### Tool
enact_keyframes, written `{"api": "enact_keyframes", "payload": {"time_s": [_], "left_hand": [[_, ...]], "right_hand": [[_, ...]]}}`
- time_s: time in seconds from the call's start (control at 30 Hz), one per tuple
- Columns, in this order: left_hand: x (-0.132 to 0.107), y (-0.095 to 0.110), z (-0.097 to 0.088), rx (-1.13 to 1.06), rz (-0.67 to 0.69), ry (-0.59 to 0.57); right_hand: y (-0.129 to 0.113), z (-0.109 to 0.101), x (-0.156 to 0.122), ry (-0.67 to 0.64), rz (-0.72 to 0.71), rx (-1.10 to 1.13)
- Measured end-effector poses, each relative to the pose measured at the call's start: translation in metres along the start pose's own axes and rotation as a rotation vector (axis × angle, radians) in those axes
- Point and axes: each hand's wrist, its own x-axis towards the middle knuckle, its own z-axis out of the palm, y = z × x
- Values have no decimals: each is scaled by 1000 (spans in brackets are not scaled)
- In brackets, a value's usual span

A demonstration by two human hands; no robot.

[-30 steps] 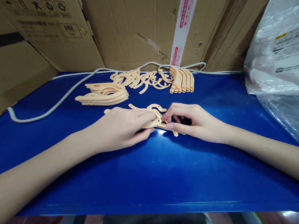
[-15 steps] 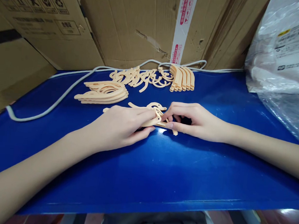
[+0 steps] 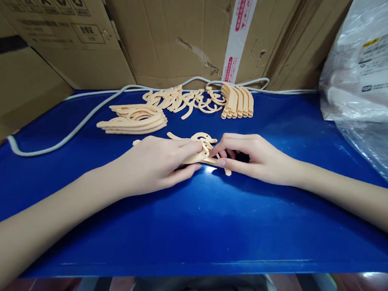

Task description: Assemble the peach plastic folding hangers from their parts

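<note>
My left hand [image 3: 159, 163] rests on the blue table top [image 3: 187, 225] with its fingers closed on a peach plastic hanger piece [image 3: 199, 147] that has a hook on top. My right hand [image 3: 255, 158] meets it from the right, pinching the same piece at its right end. Part of the piece is hidden under both hands. Behind the hands lie a flat stack of peach hanger arms [image 3: 134, 119], a loose heap of hook pieces [image 3: 184, 101] and a neat row of curved pieces [image 3: 237, 102].
Cardboard boxes [image 3: 176, 27] wall off the back and left. A crinkled plastic bag [image 3: 370, 74] sits at the right. A white cable [image 3: 81, 121] runs along the table's far edge and down the left side.
The hands have barely moved; the view shifted slightly. Both hands keep their hold on the peach piece.
</note>
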Motion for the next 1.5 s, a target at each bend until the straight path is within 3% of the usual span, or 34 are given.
{"api": "enact_keyframes", "payload": {"time_s": [1.5], "left_hand": [[-2,-4,1,-17,-46,-17]], "right_hand": [[-3,1,-1,-37,-25,-139]]}}
